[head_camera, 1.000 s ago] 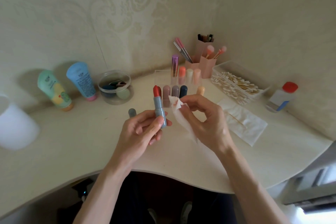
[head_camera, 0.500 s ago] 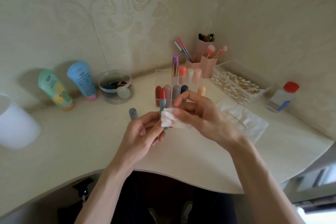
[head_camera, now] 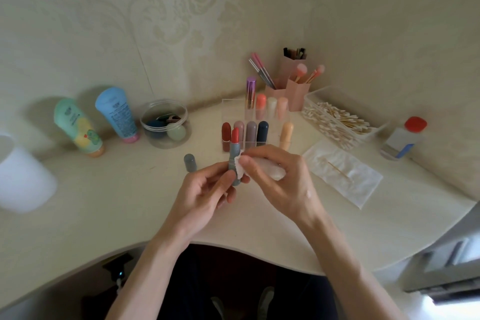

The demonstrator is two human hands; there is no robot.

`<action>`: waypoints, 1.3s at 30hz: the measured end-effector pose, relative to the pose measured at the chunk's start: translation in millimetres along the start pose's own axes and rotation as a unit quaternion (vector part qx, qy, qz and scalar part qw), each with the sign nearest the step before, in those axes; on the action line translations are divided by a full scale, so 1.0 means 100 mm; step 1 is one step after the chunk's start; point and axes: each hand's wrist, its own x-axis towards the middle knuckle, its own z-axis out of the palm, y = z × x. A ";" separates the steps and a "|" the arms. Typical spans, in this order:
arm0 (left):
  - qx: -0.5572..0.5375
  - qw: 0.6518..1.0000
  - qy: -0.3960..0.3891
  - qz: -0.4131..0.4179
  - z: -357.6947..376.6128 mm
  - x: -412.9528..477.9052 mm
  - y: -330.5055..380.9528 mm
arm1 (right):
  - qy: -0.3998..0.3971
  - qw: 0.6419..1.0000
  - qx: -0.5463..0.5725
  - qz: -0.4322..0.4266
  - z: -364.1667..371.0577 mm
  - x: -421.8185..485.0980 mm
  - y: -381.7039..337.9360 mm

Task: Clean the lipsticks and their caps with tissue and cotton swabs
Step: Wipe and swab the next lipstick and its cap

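My left hand [head_camera: 205, 189] grips an open lipstick [head_camera: 234, 153], a grey-blue tube with a red bullet pointing up. My right hand [head_camera: 278, 179] pinches a crumpled white tissue [head_camera: 240, 167] and presses it against the side of the tube. The lipstick's grey-blue cap [head_camera: 190, 162] stands on the table just left of my hands. Behind them a clear organiser [head_camera: 233, 109] holds several capped lipsticks in two rows. A flat tissue [head_camera: 363, 184] with one cotton swab [head_camera: 339, 171] on it lies to the right.
A clear box of cotton swabs [head_camera: 337, 122] and a red-capped bottle [head_camera: 404, 140] sit at the right. Pink brush holders [head_camera: 296, 91] stand at the back. Two tubes [head_camera: 78, 127], a round clear jar [head_camera: 164, 125] and a white cup [head_camera: 23, 176] are on the left.
My left hand has lowered the lipstick slightly. My right hand has brought the tissue from beside the bullet down onto the tube and bunched it up.
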 end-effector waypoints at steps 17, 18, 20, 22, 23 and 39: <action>0.046 0.998 -0.029 0.013 0.00 0.03 -0.03 | -0.083 0.996 0.021 0.033 -0.07 -0.02 -0.02; 0.045 0.999 -0.025 0.014 0.00 0.03 -0.03 | -0.115 0.988 0.066 0.080 -0.12 -0.01 -0.07; 0.038 0.999 -0.024 0.010 -0.01 0.03 -0.03 | -0.168 0.964 0.135 0.155 -0.24 0.00 -0.15; 0.026 0.999 -0.028 0.006 -0.02 0.02 -0.03 | -0.223 0.959 0.121 0.129 -0.35 0.04 -0.12; 0.023 0.999 -0.029 0.004 -0.02 0.02 -0.03 | -0.240 0.960 0.105 0.104 -0.37 0.06 -0.08; 0.045 0.994 -0.094 0.013 -0.09 0.02 -0.02 | -0.108 0.992 0.049 0.049 -0.06 0.06 0.05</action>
